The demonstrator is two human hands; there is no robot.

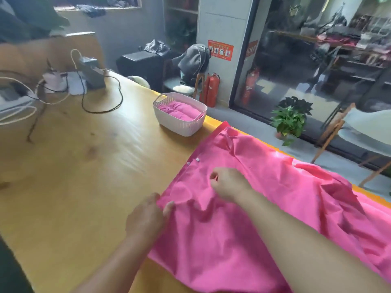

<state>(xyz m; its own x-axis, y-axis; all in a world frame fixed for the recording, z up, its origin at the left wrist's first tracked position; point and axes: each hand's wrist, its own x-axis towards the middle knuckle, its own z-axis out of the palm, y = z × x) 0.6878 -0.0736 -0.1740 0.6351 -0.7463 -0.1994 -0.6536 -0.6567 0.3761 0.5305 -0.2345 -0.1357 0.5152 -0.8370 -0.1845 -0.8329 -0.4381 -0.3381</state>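
Big wooden table (84, 166) fills the view, and the pink cloth (275, 197) is spread across its right side, the far hem running along the table's edge. Both bare forearms reach forward from below. The left hand (146, 218) is at the cloth's left border, thumb and fingers pinching that edge. The right hand (228, 185) is set further in, on top of the fabric, knuckles up, fingers curled under; whether it has a fold in there, I can't tell. Beyond them, a pale basket (179, 126) sits by the far edge with more pink fabric inside. The cloth itself is rumpled, creased deepest on the right, with two small white buttons (197, 159) near its left border.
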